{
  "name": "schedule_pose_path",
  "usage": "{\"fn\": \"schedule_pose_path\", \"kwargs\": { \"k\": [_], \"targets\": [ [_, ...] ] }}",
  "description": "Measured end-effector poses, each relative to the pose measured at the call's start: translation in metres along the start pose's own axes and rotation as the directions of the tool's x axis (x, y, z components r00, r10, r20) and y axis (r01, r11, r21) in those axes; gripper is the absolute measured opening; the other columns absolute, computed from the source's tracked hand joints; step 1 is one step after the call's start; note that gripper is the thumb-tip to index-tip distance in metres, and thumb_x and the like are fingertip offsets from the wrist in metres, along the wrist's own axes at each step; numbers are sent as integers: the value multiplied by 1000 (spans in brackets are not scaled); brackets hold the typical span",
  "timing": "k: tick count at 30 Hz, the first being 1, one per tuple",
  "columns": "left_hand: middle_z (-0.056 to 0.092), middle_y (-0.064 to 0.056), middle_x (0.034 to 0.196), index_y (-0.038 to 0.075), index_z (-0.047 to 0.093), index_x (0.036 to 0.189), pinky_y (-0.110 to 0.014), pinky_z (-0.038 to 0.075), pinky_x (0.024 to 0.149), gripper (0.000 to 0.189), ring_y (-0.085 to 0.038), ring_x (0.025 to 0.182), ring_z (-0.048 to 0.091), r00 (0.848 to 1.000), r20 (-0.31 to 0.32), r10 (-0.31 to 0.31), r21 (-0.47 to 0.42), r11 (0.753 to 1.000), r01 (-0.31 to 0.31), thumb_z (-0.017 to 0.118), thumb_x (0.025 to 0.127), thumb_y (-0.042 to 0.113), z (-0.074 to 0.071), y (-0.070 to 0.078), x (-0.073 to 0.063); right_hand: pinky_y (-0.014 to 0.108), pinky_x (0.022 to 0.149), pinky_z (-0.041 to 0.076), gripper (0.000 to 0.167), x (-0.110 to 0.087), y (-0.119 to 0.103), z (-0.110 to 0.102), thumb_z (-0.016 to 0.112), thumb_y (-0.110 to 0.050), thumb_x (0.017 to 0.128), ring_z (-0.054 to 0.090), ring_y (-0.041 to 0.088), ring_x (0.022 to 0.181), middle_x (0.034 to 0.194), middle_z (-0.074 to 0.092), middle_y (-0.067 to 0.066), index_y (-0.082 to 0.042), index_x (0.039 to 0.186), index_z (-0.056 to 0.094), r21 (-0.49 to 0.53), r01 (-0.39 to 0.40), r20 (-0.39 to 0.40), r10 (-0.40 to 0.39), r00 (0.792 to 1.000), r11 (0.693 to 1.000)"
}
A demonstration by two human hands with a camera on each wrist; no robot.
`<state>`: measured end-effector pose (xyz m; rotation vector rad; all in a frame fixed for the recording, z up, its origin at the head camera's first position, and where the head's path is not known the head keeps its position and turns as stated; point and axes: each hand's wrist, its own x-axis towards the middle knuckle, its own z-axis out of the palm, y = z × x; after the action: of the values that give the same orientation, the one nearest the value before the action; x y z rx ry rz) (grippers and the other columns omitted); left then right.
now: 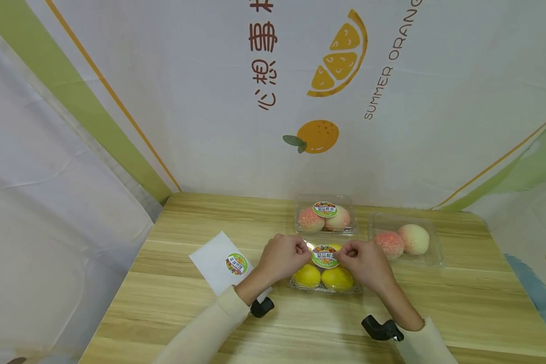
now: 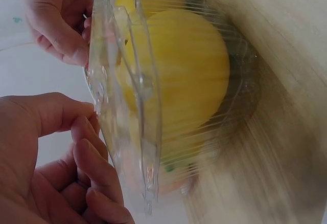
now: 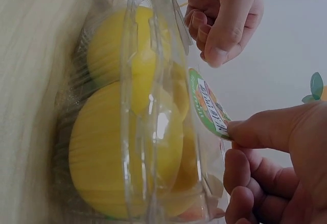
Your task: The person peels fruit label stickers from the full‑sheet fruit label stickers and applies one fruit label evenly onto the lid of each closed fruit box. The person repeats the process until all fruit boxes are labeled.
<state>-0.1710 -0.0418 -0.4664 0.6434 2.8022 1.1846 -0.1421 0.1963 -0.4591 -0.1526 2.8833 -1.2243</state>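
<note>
A clear plastic clamshell box (image 1: 296, 286) with several yellow fruits (image 3: 122, 152) inside stands on the table. Over its lid, my right hand (image 1: 367, 263) pinches the right edge of an oval fruit-label sticker (image 3: 207, 104) between thumb and forefinger. The sticker lies tilted close to the lid in the right wrist view. My left hand (image 1: 282, 257) is at the sticker's left side, fingers curled in and thumb against them. In the right wrist view, a gap shows between the left thumb and the sticker. Nothing shows between the left fingers.
Behind stands a clear box of peaches (image 1: 311, 220) with a like sticker on its lid. To the right sits another box of peaches (image 1: 414, 239), with no sticker visible. A white backing sheet (image 1: 209, 256) bearing one sticker (image 1: 236, 264) lies left, partly under the left forearm.
</note>
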Motion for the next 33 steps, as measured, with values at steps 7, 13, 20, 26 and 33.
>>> {"fn": "schedule_pose_path", "kwargs": {
  "k": [7, 13, 20, 26, 33],
  "targets": [
    [60, 12, 63, 13, 76, 80, -20, 39, 48, 16, -3, 51, 49, 1000, -22, 15, 7, 1000, -15, 79, 96, 16, 3, 3, 3, 27, 53, 42, 17, 1, 2, 0, 81, -17, 99, 53, 14, 59, 69, 66, -3, -7, 86, 76, -3, 7, 4, -7, 1000, 1000],
    [61, 14, 64, 15, 75, 78, -19, 41, 49, 19, -1, 53, 50, 1000, -25, 15, 33, 999, -15, 83, 95, 19, 7, 2, 6, 27, 52, 42, 16, 1, 2, 1, 81, -16, 99, 54, 14, 58, 69, 66, -3, -7, 86, 76, -8, 15, 4, -15, 1000, 1000],
    [57, 14, 62, 17, 74, 77, -19, 39, 48, 19, -1, 52, 48, 1000, -24, 21, 62, 998, -19, 85, 93, 17, 8, 3, 6, 27, 53, 43, 17, 3, 2, 2, 82, -17, 98, 54, 14, 58, 69, 65, -4, -8, 86, 75, -32, 10, 2, -10, 1000, 999],
    [56, 15, 61, 19, 73, 75, -21, 40, 49, 20, -2, 52, 49, 1000, -24, 2, 91, 996, 0, 86, 91, 16, 9, 5, 7, 29, 55, 44, 18, 4, 3, 4, 83, -18, 98, 54, 14, 59, 69, 65, -4, -10, 85, 74, -58, 22, 0, -22, 1000, 998],
    [56, 15, 61, 20, 73, 76, -22, 40, 49, 20, -2, 52, 49, 1000, -16, -7, 92, 996, 8, 86, 91, 16, 8, 5, 7, 30, 57, 46, 18, 6, 5, 5, 86, -18, 95, 56, 14, 61, 71, 65, -4, -10, 85, 74, -95, 23, -2, -24, 1000, 995]
  ]
}}
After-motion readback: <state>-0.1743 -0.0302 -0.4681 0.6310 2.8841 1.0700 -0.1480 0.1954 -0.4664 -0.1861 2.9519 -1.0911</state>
